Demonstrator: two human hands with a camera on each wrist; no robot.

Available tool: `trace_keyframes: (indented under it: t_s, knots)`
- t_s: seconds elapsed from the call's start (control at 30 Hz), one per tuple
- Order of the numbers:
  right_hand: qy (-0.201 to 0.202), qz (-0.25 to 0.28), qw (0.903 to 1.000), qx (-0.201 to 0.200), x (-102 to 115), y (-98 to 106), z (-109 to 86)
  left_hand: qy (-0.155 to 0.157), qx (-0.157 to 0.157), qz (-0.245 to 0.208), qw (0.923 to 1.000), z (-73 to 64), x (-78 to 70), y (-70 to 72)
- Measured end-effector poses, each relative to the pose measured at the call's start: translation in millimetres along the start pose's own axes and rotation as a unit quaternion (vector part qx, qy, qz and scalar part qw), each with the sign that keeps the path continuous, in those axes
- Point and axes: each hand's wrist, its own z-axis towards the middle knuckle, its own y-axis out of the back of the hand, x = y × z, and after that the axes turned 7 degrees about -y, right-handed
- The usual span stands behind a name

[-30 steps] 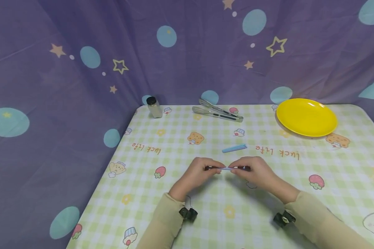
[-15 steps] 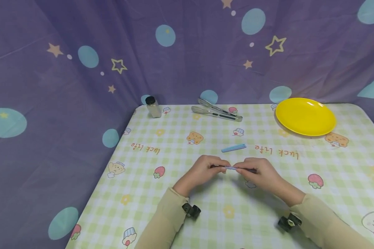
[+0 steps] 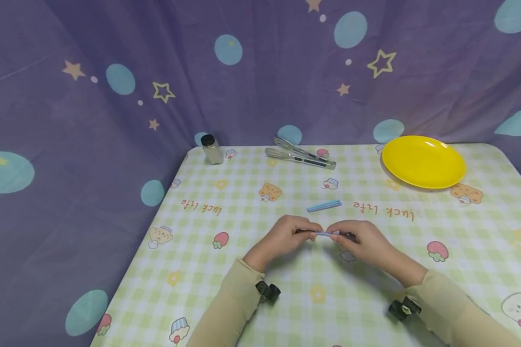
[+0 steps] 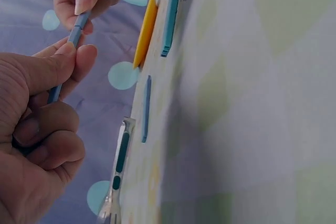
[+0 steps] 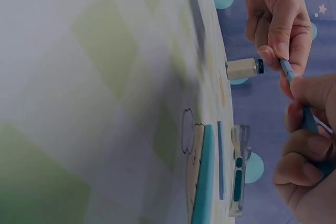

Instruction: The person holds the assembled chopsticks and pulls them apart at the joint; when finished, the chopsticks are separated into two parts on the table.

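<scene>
Between the two hands is a thin blue stick, held nearly level above the table. My left hand pinches its left part with thumb and fingers, and my right hand grips its right part. The fingertips almost meet at the middle. A seam crosses the stick there in the left wrist view. Much of its length is hidden inside the curled fingers. Short light-blue sticks lie side by side on the tablecloth just beyond the hands. A teal, layered bar lies near the right hand in the right wrist view.
Metal tongs with dark grips lie spread at the back. A clear jar with a black lid stands at the back left, a yellow plate at the back right. Purple cloth hangs behind the checked tablecloth.
Both hands have shifted slightly right, the left one more. A little more of the blue stick shows between them. The things on the table have stayed put; the head view has turned slightly.
</scene>
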Motion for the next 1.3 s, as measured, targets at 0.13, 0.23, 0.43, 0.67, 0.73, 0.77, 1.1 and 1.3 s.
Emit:
trace_keyframes:
  t_s: [0.13, 0.23, 0.43, 0.67, 0.73, 0.77, 1.1, 1.3]
  knots:
    - [0.026, -0.017, 0.9995, -0.004, 1.0, 0.3, -0.5, -0.011, 0.002, 0.015, 0.9998, 0.1, -1.7, 0.2]
    - [0.053, -0.025, 0.9981, -0.017, 1.0, 0.5, -1.2, -0.016, -0.002, 0.011, 0.9998, 0.0, -1.3, -0.4]
    - [0.087, -0.028, 0.9954, -0.03, -0.2, 1.3, -2.8, -0.029, -0.005, -0.016, 0.9994, -0.8, -0.2, -2.0]
    - [0.069, -0.024, 0.9973, -0.003, -2.1, 3.7, -3.1, -0.023, 0.004, -0.006, 0.9997, 1.0, 0.5, -2.3]
    - [0.064, -0.03, 0.9975, 0.008, -1.6, 4.2, -2.3, -0.02, 0.007, 0.004, 0.9998, 1.8, -0.5, -2.1]
    - [0.061, -0.034, 0.9975, 0.013, -1.2, 4.3, -1.8, -0.019, 0.008, 0.009, 0.9997, 2.0, -1.1, -1.9]
    - [0.057, -0.054, 0.9969, 0.003, -2.3, 1.8, -1.9, -0.02, -0.005, 0.002, 0.9998, 2.2, -0.6, -2.9]
    - [0.082, -0.041, 0.9958, -0.01, -2.9, 2.3, -2.8, -0.022, -0.012, -0.003, 0.9997, 2.7, 1.2, -4.2]
